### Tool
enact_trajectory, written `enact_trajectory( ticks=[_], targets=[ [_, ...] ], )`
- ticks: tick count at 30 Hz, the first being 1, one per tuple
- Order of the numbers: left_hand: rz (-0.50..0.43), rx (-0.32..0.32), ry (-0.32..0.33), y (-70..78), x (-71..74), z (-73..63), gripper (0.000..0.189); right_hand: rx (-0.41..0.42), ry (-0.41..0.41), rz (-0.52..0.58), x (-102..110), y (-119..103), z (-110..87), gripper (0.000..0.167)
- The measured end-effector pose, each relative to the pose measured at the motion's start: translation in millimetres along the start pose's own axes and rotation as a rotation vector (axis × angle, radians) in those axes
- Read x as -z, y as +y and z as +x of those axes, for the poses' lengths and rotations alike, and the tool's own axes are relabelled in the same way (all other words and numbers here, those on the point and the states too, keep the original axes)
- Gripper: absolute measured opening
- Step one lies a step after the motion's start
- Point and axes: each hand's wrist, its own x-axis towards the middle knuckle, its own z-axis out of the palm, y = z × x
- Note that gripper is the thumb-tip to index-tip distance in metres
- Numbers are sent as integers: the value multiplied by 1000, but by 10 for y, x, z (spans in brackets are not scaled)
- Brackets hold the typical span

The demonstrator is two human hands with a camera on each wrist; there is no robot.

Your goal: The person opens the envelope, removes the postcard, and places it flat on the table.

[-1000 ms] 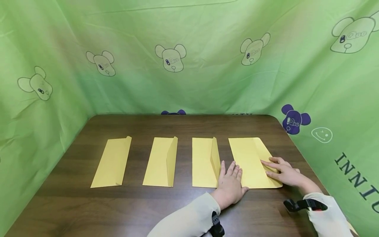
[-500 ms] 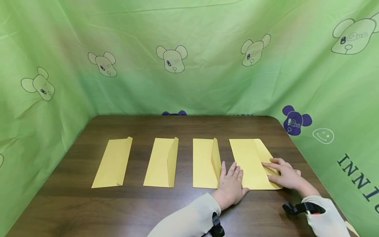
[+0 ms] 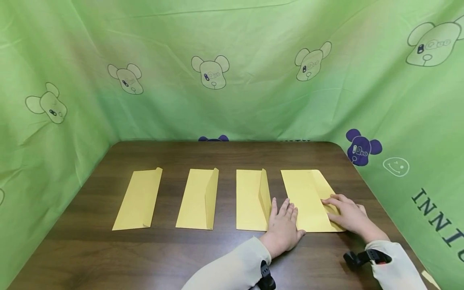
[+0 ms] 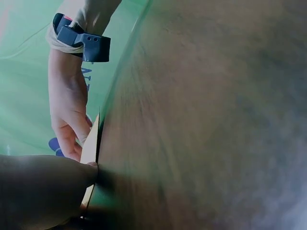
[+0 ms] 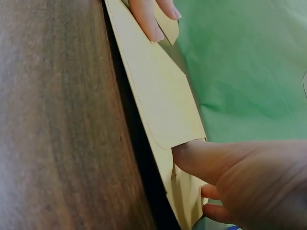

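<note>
Four-sided yellow paper envelopes lie in a row in the head view. My left hand (image 3: 282,229) rests with extended fingers on the left edge of the rightmost envelope (image 3: 302,189), close to the neighbouring envelope (image 3: 248,197). At its right side, my right hand (image 3: 349,213) reaches into the mouth, over the flap. In the right wrist view, the thumb of the right hand (image 5: 244,172) slips under the front panel of the envelope (image 5: 158,91), hiding its tip; other fingers are bent near the flap. The left wrist view shows the left hand (image 4: 43,187) beside the envelope's edge.
Two more envelopes, one in the middle (image 3: 195,197) and one at far left (image 3: 137,197), lie on the brown wooden table (image 3: 145,257). A green printed cloth (image 3: 253,108) hangs around the table. Pale paper (image 3: 429,278) shows at the lower right edge.
My right hand has shifted slightly, its index finger going farther into the envelope's mouth and its wrist moving a little left. The left hand stays in place.
</note>
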Motion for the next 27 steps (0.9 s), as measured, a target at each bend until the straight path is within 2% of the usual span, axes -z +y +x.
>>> enact_trajectory(
  ticks=[7,12,19,23,27],
  targets=[
    [24,13,-15,-5,19,2,70,-40,-40,55,29,-4,20,41],
    [25,10,-2,-5,19,-2,70,-64,-51,83,54,1,19,41],
    [43,6,25,-18,1,4,66,-54,-17,72,63,-9,22,40],
    [43,1,26,-20,3,1,65,-115,-21,59,78,-40,53,43],
    [32,0,42,-23,9,-16,65,-156,-15,15,95,-60,111,37]
  ],
)
